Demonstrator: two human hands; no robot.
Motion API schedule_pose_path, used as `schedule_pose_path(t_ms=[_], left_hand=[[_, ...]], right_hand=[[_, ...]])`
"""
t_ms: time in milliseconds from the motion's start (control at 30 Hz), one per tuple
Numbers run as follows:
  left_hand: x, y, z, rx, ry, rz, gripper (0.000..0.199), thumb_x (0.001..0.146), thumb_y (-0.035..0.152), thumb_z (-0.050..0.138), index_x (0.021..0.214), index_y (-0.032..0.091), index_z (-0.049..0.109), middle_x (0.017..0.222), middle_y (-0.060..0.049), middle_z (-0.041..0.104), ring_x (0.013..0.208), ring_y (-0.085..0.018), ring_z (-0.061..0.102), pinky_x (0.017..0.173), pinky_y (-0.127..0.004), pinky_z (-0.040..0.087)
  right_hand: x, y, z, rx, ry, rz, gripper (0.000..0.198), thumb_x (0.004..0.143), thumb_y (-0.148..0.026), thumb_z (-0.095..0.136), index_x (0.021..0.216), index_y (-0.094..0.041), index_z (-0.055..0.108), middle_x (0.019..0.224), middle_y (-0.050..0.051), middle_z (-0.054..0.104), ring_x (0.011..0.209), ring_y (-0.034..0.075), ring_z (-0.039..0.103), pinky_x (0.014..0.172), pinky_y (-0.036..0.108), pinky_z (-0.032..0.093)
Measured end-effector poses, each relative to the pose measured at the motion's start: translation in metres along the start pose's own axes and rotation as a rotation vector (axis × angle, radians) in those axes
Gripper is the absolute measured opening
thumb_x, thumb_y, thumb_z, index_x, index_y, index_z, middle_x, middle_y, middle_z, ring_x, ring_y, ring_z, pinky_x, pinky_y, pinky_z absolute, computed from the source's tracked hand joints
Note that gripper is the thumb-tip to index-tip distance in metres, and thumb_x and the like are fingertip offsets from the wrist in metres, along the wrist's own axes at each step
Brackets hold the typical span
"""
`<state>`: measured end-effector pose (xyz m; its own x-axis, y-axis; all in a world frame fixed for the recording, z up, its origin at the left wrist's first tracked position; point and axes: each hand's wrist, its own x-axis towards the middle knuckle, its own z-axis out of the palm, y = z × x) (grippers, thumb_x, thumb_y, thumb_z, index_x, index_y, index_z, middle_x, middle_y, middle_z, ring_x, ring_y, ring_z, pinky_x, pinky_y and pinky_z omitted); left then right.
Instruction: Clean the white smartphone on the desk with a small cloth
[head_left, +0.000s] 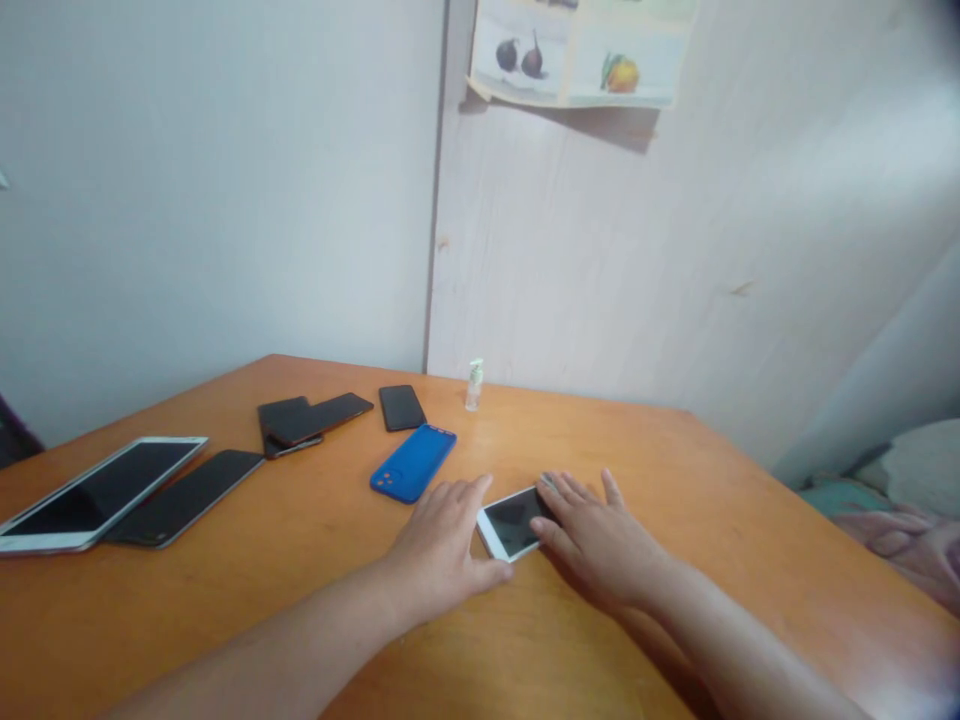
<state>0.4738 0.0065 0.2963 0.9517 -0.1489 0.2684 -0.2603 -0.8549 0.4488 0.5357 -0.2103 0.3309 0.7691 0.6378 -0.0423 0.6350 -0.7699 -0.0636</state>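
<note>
- White phone [514,522] lies flat on the wooden table [525,650], screen up, between the two hands.
- At its left end is the left hand [442,545], rather open, with the thumb spread from the fingers; it has not closed around anything, and I cannot tell whether it touches the phone's edge.
- At its right end is the right hand [596,525], fingers extended, thumb over the dark screen; whether it grips, I cannot tell.
- To the far left, a white tablet [112,490] lies beside a long black device [195,497].
- Somewhat beyond the left hand lies a blue case [414,463].
- Farther, two dark devices [322,418] overlap, and a black phone [402,407] lies near the case.
- Near the back edge stands a small clear bottle [473,390].
</note>
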Motion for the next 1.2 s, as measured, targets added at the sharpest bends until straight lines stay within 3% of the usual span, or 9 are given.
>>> schedule_pose_path(t_ms=[100,267,333,467,533,667,867,1067,1200], left_hand=[[-0.001,-0.001,-0.001,0.012,0.001,0.005,0.085,0.071,0.050,0.075,0.141,0.016,0.043,0.137,-0.016,0.056,0.126,-0.035,0.051,0.107,-0.050,0.039],[-0.002,-0.002,-0.002,0.043,0.010,0.004,0.075,0.074,0.050,0.074,0.137,0.018,0.048,0.136,-0.014,0.058,0.125,-0.034,0.051,0.105,-0.049,0.039],[-0.002,-0.002,-0.003,0.053,-0.001,0.004,0.071,0.074,0.050,0.073,0.134,0.019,0.050,0.134,-0.013,0.059,0.123,-0.033,0.052,0.103,-0.047,0.039],[-0.001,-0.001,-0.006,0.071,-0.013,0.007,0.067,0.075,0.055,0.071,0.130,0.021,0.054,0.129,-0.011,0.062,0.119,-0.033,0.054,0.099,-0.046,0.040],[-0.001,0.000,-0.007,0.075,-0.016,0.007,0.066,0.075,0.055,0.071,0.130,0.022,0.055,0.127,-0.010,0.063,0.119,-0.032,0.055,0.098,-0.045,0.041],[-0.001,0.000,-0.007,0.079,-0.031,-0.002,0.064,0.077,0.055,0.070,0.130,0.021,0.055,0.125,-0.010,0.063,0.118,-0.030,0.055,0.098,-0.042,0.040],[0.001,-0.005,-0.006,0.109,-0.057,-0.003,0.068,0.077,0.061,0.067,0.131,0.022,0.055,0.123,-0.010,0.063,0.117,-0.031,0.054,0.096,-0.042,0.040],[0.001,-0.008,-0.005,0.108,-0.070,-0.010,0.067,0.077,0.062,0.067,0.130,0.023,0.056,0.123,-0.010,0.063,0.117,-0.031,0.053,0.096,-0.041,0.040],[0.000,-0.009,-0.005,0.112,-0.083,-0.004,0.068,0.077,0.063,0.066,0.132,0.023,0.055,0.123,-0.010,0.063,0.118,-0.031,0.053,0.096,-0.041,0.040]], right_hand=[[-0.009,-0.008,-0.002,0.011,-0.006,-0.010,0.073,0.100,-0.060,0.029,0.149,-0.007,0.040,0.154,0.024,0.035,0.146,0.039,0.023,0.115,0.068,0.001],[-0.029,-0.036,-0.013,0.152,-0.080,-0.307,0.070,0.100,-0.060,0.030,0.153,-0.015,0.034,0.158,0.018,0.032,0.148,0.033,0.022,0.120,0.058,0.007],[-0.028,-0.033,-0.014,0.139,-0.061,-0.264,0.069,0.100,-0.059,0.030,0.152,-0.014,0.036,0.156,0.019,0.035,0.147,0.033,0.025,0.120,0.059,0.008],[-0.022,-0.022,-0.012,0.040,0.003,-0.024,0.075,0.099,-0.060,0.032,0.145,-0.003,0.045,0.150,0.027,0.040,0.143,0.039,0.031,0.118,0.063,0.009],[-0.025,-0.027,-0.011,0.034,-0.007,-0.050,0.078,0.098,-0.062,0.032,0.143,0.001,0.046,0.148,0.029,0.042,0.142,0.040,0.032,0.118,0.060,0.012],[-0.035,-0.044,-0.015,0.080,-0.067,-0.245,0.080,0.098,-0.062,0.032,0.146,0.001,0.043,0.151,0.028,0.038,0.143,0.040,0.032,0.119,0.053,0.021],[-0.028,-0.036,-0.022,-0.025,0.002,-0.021,0.070,0.099,-0.054,0.038,0.135,0.004,0.055,0.138,0.031,0.053,0.132,0.041,0.048,0.113,0.054,0.032],[-0.037,-0.053,-0.016,-0.020,-0.064,-0.162,0.077,0.096,-0.060,0.041,0.138,0.003,0.053,0.140,0.029,0.052,0.134,0.041,0.045,0.114,0.052,0.032],[-0.029,-0.039,-0.019,-0.045,0.012,-0.047,0.067,0.099,-0.054,0.039,0.129,0.001,0.061,0.131,0.029,0.060,0.126,0.039,0.054,0.109,0.052,0.038]])
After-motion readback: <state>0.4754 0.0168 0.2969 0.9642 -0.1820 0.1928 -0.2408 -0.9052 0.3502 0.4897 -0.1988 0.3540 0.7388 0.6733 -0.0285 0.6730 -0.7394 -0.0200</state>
